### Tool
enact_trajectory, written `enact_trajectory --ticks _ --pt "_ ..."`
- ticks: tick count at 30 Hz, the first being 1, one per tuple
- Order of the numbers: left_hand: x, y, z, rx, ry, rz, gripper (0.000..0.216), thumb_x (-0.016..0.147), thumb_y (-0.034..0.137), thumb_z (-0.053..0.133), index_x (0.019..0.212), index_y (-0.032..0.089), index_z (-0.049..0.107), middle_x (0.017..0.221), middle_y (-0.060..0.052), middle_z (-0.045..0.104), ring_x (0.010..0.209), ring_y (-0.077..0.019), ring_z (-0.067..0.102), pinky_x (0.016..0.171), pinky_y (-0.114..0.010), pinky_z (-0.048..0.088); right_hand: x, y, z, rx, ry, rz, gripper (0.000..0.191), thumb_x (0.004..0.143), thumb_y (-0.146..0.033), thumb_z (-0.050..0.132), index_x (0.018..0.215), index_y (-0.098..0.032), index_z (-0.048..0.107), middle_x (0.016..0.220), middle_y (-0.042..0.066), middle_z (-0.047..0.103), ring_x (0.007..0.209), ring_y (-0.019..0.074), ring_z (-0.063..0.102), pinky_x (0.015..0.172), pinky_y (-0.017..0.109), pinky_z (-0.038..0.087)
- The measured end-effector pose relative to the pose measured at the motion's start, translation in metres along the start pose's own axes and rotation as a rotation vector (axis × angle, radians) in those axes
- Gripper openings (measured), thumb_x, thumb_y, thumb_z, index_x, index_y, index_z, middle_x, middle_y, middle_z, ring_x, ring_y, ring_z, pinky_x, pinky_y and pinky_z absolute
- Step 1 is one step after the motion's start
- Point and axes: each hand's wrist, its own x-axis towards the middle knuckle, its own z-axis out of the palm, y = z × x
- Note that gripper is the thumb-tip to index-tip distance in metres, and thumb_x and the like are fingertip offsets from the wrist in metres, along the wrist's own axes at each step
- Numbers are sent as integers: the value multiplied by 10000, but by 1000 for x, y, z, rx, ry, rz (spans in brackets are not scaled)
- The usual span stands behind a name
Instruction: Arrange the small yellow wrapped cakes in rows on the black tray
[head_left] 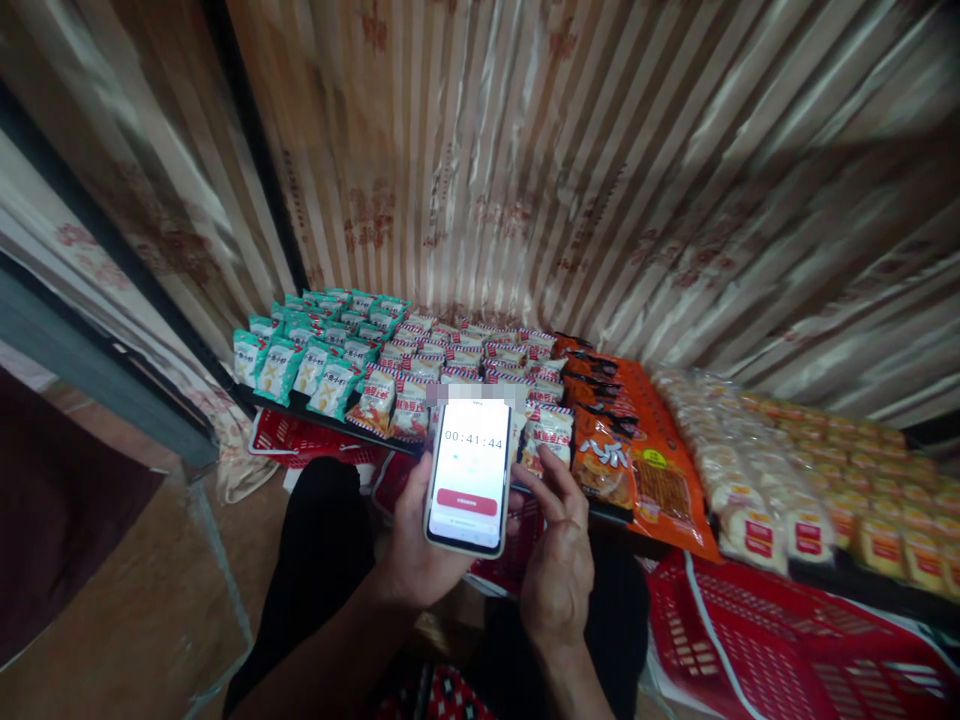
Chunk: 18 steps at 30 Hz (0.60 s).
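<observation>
My left hand [420,545] is closed round a smartphone [471,530] in a pale case, held upright above my lap. Its lit screen reads 00:41:44 over a red button. Just to the right of the phone is my right hand [559,570], its fingers partly stretched and apart, with nothing in it. Behind the phone stand several white snack bags [551,432] with striped tops. To their left are rows of green-and-white snack bags [330,388]. Orange packets [664,480] lie to the right of the white bags.
Further right on the low shelf [847,578] are clear-wrapped pastries [750,520] and yellow wrapped cakes [881,540]. Red plastic baskets [802,640] sit below it. A patterned curtain [480,180] hangs behind. Dark posts [259,150] rise at left above the tiled floor [142,580].
</observation>
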Motion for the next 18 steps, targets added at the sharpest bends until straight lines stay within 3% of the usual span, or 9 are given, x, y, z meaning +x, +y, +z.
enact_trajectory --ticks 4,12,18 --pt "-4 3 -1 -12 3 1 559 923 528 299 1200 150 604 1123 -108 677 911 -245 661 844 -392 471 -4 0 3 26 -15 32 634 907 -590 202 1089 -193 661 1393 90 427 1270 288 394 920 442 441" --pt "-9 6 -5 -14 -33 11 561 919 529 319 1242 145 571 1109 -118 679 918 -248 656 851 -391 461 -6 -3 5 -31 -25 -47 621 920 -574 181 1159 -205 619 1393 82 435 1283 274 382 1038 493 308" --pt "-8 9 0 6 -41 25 582 911 542 324 1233 129 577 1096 -133 680 900 -246 661 805 -357 478 -6 -7 6 -22 21 -94 582 928 -551 205 1146 -215 627 1395 72 434 1286 268 388 1059 495 283"
